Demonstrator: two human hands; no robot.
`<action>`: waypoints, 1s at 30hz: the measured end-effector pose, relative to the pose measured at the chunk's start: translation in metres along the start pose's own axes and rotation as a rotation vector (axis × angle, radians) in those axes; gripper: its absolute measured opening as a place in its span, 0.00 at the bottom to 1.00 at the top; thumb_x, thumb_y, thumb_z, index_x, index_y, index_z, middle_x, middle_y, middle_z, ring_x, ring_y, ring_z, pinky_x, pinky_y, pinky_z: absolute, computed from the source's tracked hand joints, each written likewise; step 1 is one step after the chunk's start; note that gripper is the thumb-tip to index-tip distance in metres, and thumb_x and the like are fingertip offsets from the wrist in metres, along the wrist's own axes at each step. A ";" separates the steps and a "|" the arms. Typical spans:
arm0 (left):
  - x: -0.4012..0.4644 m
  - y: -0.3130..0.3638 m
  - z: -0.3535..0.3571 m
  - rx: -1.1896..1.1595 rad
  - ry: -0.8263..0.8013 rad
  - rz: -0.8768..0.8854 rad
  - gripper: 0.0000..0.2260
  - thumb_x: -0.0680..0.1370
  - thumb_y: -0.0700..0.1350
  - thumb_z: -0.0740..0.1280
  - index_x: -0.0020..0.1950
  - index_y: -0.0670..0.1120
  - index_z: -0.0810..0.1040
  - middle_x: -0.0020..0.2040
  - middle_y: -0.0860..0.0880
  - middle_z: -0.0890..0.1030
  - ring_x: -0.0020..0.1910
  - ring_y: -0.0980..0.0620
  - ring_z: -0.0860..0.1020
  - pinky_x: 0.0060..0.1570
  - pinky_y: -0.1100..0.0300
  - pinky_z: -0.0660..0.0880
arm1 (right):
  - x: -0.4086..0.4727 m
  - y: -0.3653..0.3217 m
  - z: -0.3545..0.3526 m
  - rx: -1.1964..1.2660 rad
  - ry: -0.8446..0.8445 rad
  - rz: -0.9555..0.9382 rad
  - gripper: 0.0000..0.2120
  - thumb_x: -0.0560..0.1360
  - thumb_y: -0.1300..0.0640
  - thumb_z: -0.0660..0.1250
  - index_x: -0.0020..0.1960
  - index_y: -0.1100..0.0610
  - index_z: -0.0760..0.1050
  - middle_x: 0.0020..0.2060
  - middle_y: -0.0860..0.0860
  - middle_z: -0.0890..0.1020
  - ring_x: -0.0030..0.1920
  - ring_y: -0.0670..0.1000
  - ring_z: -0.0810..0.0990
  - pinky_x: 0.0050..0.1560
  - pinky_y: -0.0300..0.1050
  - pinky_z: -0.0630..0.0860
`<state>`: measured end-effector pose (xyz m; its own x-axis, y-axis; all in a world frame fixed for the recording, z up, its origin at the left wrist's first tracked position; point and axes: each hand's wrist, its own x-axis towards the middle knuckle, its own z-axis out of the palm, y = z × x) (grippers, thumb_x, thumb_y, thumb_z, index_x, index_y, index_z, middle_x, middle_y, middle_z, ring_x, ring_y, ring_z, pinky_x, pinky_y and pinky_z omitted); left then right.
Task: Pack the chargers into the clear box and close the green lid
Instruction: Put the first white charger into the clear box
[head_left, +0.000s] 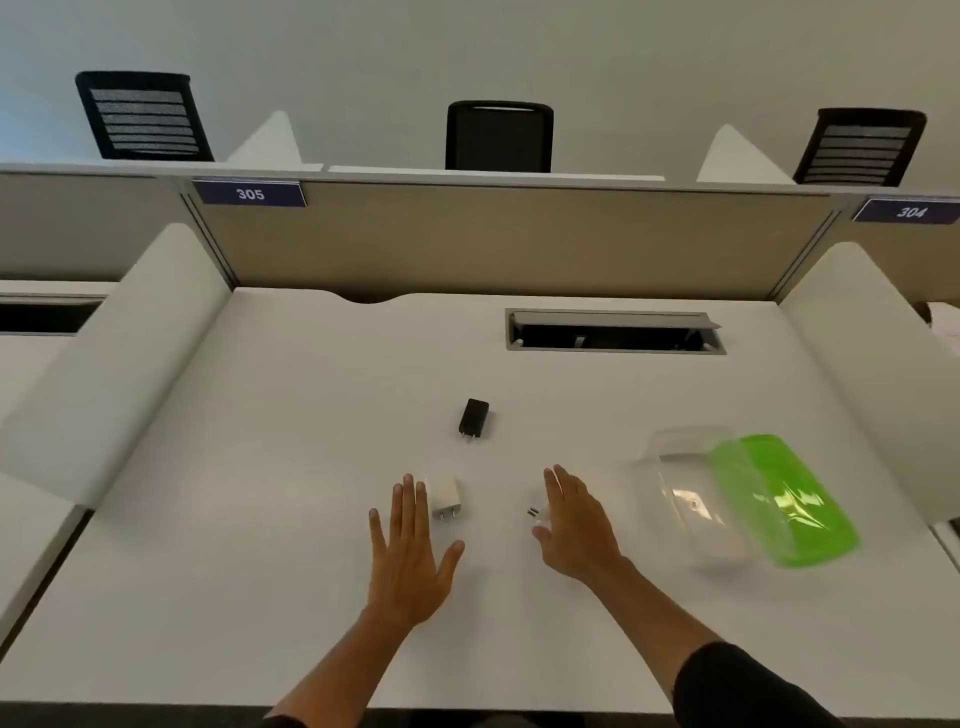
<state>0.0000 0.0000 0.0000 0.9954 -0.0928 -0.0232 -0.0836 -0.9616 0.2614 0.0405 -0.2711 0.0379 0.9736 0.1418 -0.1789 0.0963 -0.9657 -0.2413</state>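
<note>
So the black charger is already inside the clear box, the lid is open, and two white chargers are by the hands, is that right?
Not quite. The head view shows the black charger lying on the desk, outside the clear box. The rest holds: the green lid is open, and two white chargers sit by the hands.

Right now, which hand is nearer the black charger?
Left. The left hand lies below the black charger, slightly left of it; the right hand sits further off, lower right.
</note>
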 end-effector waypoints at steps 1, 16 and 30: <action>-0.004 -0.003 0.002 -0.004 -0.022 -0.043 0.45 0.82 0.70 0.49 0.86 0.43 0.36 0.87 0.44 0.37 0.87 0.44 0.39 0.84 0.33 0.47 | 0.000 0.001 0.001 -0.005 -0.002 0.011 0.39 0.78 0.47 0.67 0.82 0.59 0.56 0.80 0.55 0.63 0.78 0.58 0.65 0.70 0.54 0.73; -0.024 -0.034 0.038 0.038 -0.141 -0.177 0.46 0.80 0.73 0.48 0.86 0.43 0.41 0.88 0.43 0.41 0.87 0.43 0.40 0.83 0.32 0.45 | 0.004 0.013 0.006 0.118 0.028 0.044 0.14 0.76 0.47 0.70 0.55 0.54 0.74 0.54 0.50 0.73 0.58 0.53 0.74 0.43 0.47 0.78; -0.024 -0.032 0.037 0.010 -0.142 -0.199 0.46 0.79 0.73 0.46 0.86 0.44 0.40 0.88 0.45 0.40 0.87 0.46 0.40 0.83 0.33 0.44 | 0.028 0.096 -0.102 0.191 0.358 0.219 0.23 0.72 0.49 0.76 0.61 0.61 0.77 0.57 0.58 0.78 0.60 0.60 0.75 0.50 0.54 0.79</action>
<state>-0.0228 0.0234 -0.0431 0.9758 0.0641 -0.2089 0.1125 -0.9670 0.2286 0.0986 -0.3826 0.1071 0.9802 -0.1780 0.0869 -0.1274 -0.9023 -0.4118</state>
